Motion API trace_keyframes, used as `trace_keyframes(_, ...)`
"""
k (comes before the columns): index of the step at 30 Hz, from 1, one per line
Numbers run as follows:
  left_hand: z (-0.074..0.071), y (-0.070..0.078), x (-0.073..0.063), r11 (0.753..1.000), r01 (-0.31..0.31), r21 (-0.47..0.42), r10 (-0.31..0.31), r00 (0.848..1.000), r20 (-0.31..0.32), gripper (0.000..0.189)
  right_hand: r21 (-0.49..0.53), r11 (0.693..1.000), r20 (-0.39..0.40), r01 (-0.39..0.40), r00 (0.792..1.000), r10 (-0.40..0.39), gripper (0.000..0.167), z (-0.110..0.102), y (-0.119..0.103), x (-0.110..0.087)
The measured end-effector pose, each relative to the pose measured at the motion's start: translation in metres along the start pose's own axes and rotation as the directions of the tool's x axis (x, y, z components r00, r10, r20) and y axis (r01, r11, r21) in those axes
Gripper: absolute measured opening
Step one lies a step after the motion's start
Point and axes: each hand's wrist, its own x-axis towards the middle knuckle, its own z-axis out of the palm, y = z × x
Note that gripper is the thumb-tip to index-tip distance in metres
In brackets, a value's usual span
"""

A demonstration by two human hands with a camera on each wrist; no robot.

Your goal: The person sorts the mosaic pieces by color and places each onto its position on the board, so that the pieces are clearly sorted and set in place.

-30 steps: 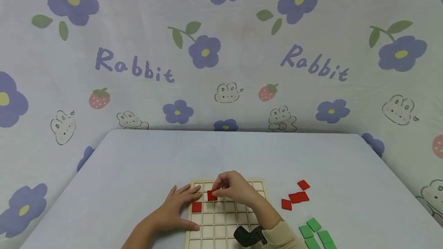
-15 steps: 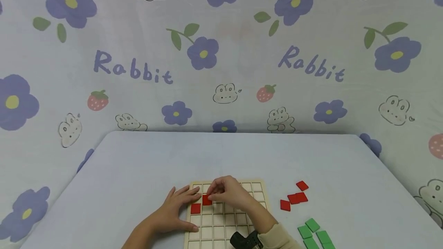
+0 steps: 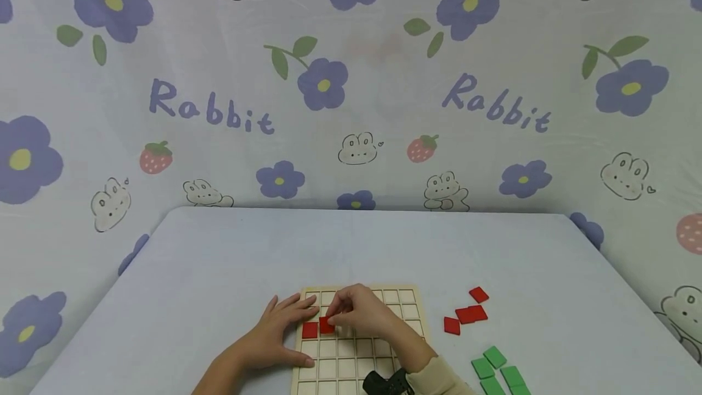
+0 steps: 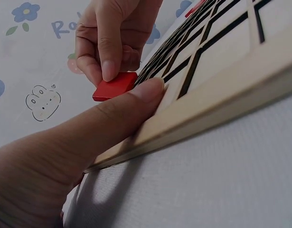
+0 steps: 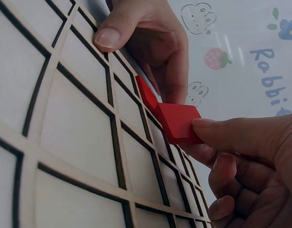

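Observation:
A wooden grid board [image 3: 327, 369] lies on the white table. My left hand [image 3: 269, 337] rests along its left edge, fingers spread, the thumb [image 4: 108, 111] on the frame. One square red tile [image 3: 309, 330] sits in a cell of the left column. My right hand [image 3: 363, 309] pinches another red tile [image 5: 180, 122] between thumb and fingers, just right of that one. In the right wrist view the held tile looks tilted above the grid, partly covering the seated tile [image 5: 146, 95].
Several loose red tiles [image 3: 452, 325] lie to the right of the board. Nearer the front right are several green tiles [image 3: 483, 367]. A black wrist device [image 3: 386, 383] is on the right forearm. Behind the table hangs a patterned cloth [image 3: 395, 108].
My right hand has moved left and nearer with its red tile, from a cell farther up the board to beside the seated tile. The left hand stays in place.

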Motion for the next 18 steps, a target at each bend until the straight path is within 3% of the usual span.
trace_keyframes(6, -0.0014, 0.0026, 0.0012, 1.0, 0.006, -0.008, -0.006, 1.0, -0.001, 0.083, -0.011, 1.0, 0.017, 0.0, 1.0, 0.0, 0.003, 0.0, 0.0014, 0.0004)
trace_keyframes(18, -0.0014, 0.0001, 0.0011, 1.0, -0.003, -0.003, 0.003, 1.0, -0.001, 0.084, -0.129, 0.991, 0.01, 0.027, 1.0, -0.026, 0.004, 0.0041, 0.0058, 0.0014)
